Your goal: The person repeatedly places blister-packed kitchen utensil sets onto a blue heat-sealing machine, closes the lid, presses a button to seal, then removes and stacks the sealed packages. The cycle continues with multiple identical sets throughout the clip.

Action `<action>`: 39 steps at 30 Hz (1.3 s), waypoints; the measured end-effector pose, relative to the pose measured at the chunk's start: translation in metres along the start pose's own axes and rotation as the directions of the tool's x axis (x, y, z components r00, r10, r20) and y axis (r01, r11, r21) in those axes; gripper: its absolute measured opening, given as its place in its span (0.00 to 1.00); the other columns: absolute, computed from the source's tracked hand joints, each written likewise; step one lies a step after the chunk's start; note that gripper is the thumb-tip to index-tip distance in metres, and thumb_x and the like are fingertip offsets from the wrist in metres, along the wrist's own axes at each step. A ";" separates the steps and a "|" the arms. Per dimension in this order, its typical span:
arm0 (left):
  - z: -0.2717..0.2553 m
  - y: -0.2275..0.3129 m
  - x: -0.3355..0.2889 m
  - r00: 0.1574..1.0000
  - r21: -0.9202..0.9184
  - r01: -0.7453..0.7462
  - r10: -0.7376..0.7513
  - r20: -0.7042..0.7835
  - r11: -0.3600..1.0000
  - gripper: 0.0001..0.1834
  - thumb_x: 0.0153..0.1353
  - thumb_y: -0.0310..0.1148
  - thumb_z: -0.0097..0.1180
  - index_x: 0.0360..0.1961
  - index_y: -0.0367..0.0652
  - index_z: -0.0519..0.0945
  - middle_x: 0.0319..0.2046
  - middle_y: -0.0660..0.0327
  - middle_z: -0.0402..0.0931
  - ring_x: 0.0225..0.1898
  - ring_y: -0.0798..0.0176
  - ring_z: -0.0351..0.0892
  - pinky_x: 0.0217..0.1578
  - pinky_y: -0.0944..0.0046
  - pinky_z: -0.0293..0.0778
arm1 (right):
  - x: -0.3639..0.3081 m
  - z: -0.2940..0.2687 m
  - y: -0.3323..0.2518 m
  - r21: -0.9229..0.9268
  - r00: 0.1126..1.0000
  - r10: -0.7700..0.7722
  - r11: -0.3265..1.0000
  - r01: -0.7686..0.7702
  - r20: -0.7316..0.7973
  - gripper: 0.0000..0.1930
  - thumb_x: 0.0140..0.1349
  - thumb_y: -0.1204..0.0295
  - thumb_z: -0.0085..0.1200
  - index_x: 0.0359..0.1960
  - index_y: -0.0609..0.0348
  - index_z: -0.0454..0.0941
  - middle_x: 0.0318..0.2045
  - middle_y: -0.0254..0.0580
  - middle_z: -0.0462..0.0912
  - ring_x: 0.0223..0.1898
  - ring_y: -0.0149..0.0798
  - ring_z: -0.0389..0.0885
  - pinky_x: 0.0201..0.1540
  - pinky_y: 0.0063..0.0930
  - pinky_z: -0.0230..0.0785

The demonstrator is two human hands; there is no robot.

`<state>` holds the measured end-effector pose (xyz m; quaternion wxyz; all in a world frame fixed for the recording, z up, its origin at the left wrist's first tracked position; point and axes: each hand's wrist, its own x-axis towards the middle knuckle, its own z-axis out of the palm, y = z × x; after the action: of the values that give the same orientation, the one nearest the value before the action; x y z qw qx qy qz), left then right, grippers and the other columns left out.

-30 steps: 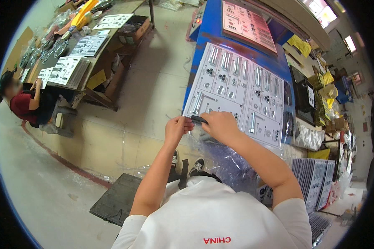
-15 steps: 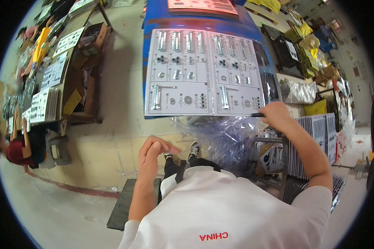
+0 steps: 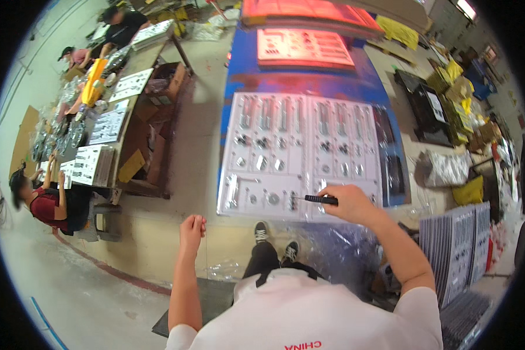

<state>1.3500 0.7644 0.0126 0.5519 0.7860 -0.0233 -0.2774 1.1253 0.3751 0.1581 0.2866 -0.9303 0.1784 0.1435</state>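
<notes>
My right hand (image 3: 351,204) is closed round the black handle of a slim tool (image 3: 321,199) with a thin metal tip, probably an awl or blade. The tip points left over the lower middle of a white board (image 3: 256,184) holding bolts, nuts and washers, seemingly under clear film. A second similar board (image 3: 361,175) lies against its right side, partly beneath my right hand. Both lie on the blue worktable (image 3: 239,81). Left of the boards' near edge, my left hand (image 3: 191,232) is raised in a loose fist, apart from everything, with nothing visible in it.
Another board (image 3: 303,49) lies under red light at the table's far end, below a machine opening (image 3: 315,14). Crumpled clear film (image 3: 338,251) hangs below the near edge. Stacked boards (image 3: 449,251) stand at right. Several people work at the left bench (image 3: 140,125).
My right hand has brought the tool from the boards' near right edge leftward over the middle. My left hand has moved left and closed. The view has shifted, showing more of the far end.
</notes>
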 end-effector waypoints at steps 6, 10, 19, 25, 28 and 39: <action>0.033 0.079 0.158 0.938 -0.072 -0.344 0.341 -0.053 0.936 0.16 0.76 0.42 0.53 0.35 0.43 0.82 0.24 0.70 0.71 0.26 0.76 0.67 0.26 0.71 0.61 | 0.155 0.009 -0.030 0.139 0.899 -0.098 0.975 0.172 -0.426 0.14 0.60 0.65 0.61 0.47 0.48 0.84 0.36 0.44 0.87 0.36 0.52 0.86 0.39 0.44 0.78; 0.122 0.137 0.302 0.880 0.250 -0.433 0.466 -0.089 0.866 0.25 0.75 0.49 0.49 0.43 0.37 0.88 0.33 0.61 0.86 0.37 0.64 0.83 0.43 0.62 0.75 | 0.276 0.004 -0.050 -0.147 0.762 -0.156 0.986 0.080 -0.629 0.12 0.61 0.64 0.63 0.46 0.47 0.85 0.35 0.41 0.86 0.34 0.49 0.86 0.37 0.41 0.79; 0.166 0.176 0.384 0.948 0.114 -0.293 0.272 0.167 0.949 0.13 0.55 0.38 0.68 0.31 0.37 0.87 0.23 0.63 0.80 0.28 0.69 0.76 0.34 0.63 0.72 | 0.352 0.001 -0.063 -0.343 0.842 -0.061 0.927 -0.150 -0.535 0.11 0.60 0.61 0.63 0.41 0.50 0.83 0.30 0.42 0.82 0.32 0.48 0.86 0.33 0.44 0.78; 0.169 0.180 0.386 0.897 0.069 -0.429 0.416 0.152 0.901 0.11 0.56 0.36 0.67 0.29 0.37 0.86 0.22 0.64 0.78 0.27 0.71 0.74 0.30 0.65 0.69 | 0.352 -0.008 -0.055 -0.469 0.862 -0.037 0.850 -0.239 -0.506 0.12 0.60 0.64 0.61 0.43 0.51 0.82 0.34 0.43 0.83 0.40 0.47 0.86 0.38 0.46 0.79; 0.168 0.186 0.387 0.882 -0.054 -0.441 0.443 0.161 0.896 0.11 0.59 0.36 0.66 0.31 0.37 0.85 0.23 0.68 0.77 0.26 0.73 0.71 0.29 0.67 0.67 | 0.296 -0.041 -0.010 -0.465 0.851 0.033 0.826 -0.319 -0.524 0.09 0.61 0.65 0.60 0.42 0.49 0.82 0.32 0.40 0.81 0.37 0.46 0.86 0.35 0.44 0.79; 0.175 0.200 0.393 0.930 -0.247 -0.313 0.349 0.113 0.917 0.12 0.61 0.37 0.64 0.35 0.37 0.86 0.27 0.69 0.78 0.30 0.75 0.70 0.33 0.69 0.66 | 0.183 -0.092 0.132 -0.521 0.776 0.025 0.728 -0.446 -0.630 0.14 0.57 0.65 0.66 0.44 0.49 0.81 0.32 0.38 0.80 0.37 0.44 0.85 0.34 0.43 0.79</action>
<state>1.6553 0.4016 -0.0138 0.6729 0.6792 -0.1674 -0.2407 1.2498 0.1731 0.0998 -0.1419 -0.9349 0.3198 -0.0593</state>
